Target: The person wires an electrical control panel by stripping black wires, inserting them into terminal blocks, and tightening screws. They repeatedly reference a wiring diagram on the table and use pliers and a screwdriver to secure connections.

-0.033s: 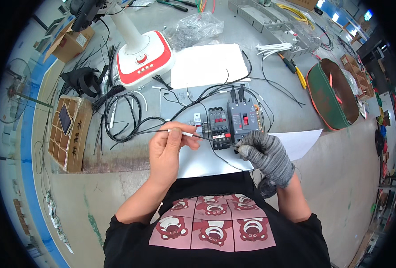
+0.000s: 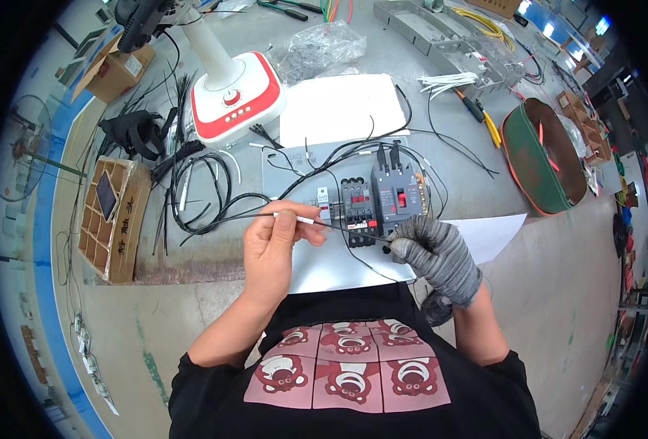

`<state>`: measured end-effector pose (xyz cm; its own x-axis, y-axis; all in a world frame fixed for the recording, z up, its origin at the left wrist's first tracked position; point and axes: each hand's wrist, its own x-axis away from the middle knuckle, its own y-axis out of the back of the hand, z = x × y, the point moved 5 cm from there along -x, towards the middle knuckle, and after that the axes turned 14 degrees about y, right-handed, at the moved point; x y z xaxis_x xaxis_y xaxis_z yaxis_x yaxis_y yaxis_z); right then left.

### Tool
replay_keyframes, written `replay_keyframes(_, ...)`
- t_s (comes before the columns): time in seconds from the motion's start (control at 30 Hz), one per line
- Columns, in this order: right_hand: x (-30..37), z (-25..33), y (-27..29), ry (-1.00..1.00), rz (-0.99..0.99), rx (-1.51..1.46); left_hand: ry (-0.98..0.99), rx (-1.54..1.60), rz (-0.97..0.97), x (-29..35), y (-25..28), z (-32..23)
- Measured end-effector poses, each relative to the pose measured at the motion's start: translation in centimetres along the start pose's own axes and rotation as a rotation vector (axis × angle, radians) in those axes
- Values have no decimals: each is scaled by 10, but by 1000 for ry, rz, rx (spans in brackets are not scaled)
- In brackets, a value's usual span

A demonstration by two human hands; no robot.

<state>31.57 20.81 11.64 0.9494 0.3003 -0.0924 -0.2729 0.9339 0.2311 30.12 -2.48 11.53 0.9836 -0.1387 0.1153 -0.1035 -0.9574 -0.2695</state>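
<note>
My bare left hand (image 2: 269,252) is closed, thumb and forefinger pinching a black wire (image 2: 349,232) at a white sleeve (image 2: 303,219) threaded on it. My right hand (image 2: 441,256), in a grey knitted glove, pinches the same wire farther right, so the stretch between runs nearly straight. Just beyond the hands, a dark circuit breaker (image 2: 396,192) with a red toggle and a smaller contactor (image 2: 356,199) stand on a metal mounting plate (image 2: 331,274). Left of the contactor sits a narrow white-and-grey module (image 2: 323,197). A black wire bundle (image 2: 317,168) curves behind them. The right fingertips partly hide the wire's end.
A white-and-red fan base (image 2: 236,102) stands at the back left, near a compartmented wooden box (image 2: 112,219). On the right are a green bin (image 2: 525,157), yellow-handled pliers (image 2: 491,128) and a paper sheet (image 2: 488,234). Clear plastic bags (image 2: 324,47) lie at the back.
</note>
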Motion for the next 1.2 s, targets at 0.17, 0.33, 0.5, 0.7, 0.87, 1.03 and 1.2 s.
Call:
replay_keyframes(0.17, -2, -13, 10, -54, -19, -105, 15, 37, -32, -11, 10, 0)
replay_keyframes(0.33, -13, -12, 17, -129, 38, -79, 70, 79, -51, -23, 13, 13)
replay_keyframes(0.5, -15, -21, 18, -128, 171, -130, 96, 122, -70, -28, 17, 21)
replay_keyframes(0.7, -15, -36, 19, -134, 148, -368, 96, 165, -107, -31, 20, 23)
replay_keyframes(0.87, -11, -45, 22, -132, 204, -426, 89, 167, -126, -30, 19, 20)
replay_keyframes(1.03, -11, -35, 26, -120, 203, -307, 110, 165, -122, -29, 17, 20)
replay_keyframes(1.2, -6, -27, 34, 6, 83, -148, 143, 180, -54, -24, 0, 23)
